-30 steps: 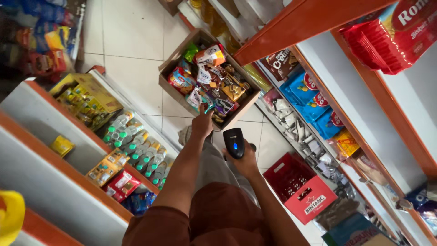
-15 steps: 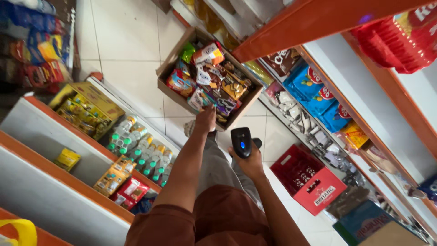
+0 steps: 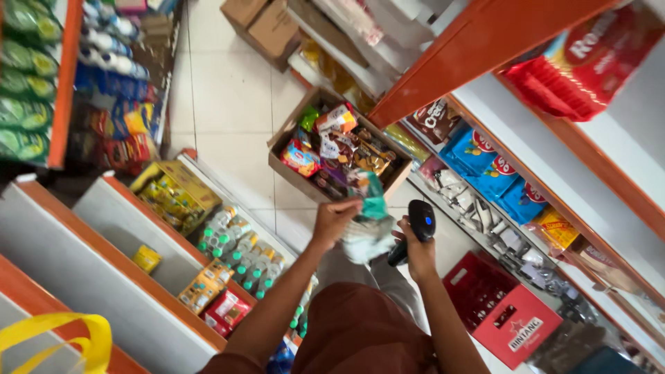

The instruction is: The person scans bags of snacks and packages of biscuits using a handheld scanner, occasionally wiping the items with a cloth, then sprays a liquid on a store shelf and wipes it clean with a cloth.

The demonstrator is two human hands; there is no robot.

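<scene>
Lifted from the cardboard box (image 3: 285,161) of snacks, the left hand (image 3: 334,218) now grips a green-and-white packet (image 3: 368,225) — the right hand (image 3: 418,251) wraps a black handheld scanner (image 3: 416,227).

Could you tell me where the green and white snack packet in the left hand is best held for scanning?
Hold the snack packet by its upper left edge, as the left hand does. That probably keeps the flat face clear toward the scanner in the right hand.
</scene>
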